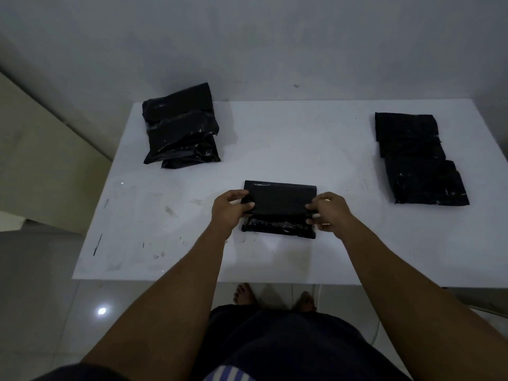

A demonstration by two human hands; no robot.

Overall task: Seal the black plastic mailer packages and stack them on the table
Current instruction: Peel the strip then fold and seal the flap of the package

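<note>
A black plastic mailer (280, 199) lies on the white table (275, 149) near its front middle, its flap folded over toward me. My left hand (229, 209) pinches the flap's left end. My right hand (328, 211) pinches the right end, thumb and fingers curled round the edge. A glossy strip of the mailer (277, 225) shows below the flap between my hands. A loose pile of black mailers (180, 130) sits at the table's back left. Another overlapping row of black mailers (417, 158) lies at the back right.
The table stands against a white wall (275, 37). A cream cabinet side (41, 160) is to the left. Pen marks and scuffs dot the table's front left (132, 229). My bare feet (272, 296) show on the tiled floor under the front edge.
</note>
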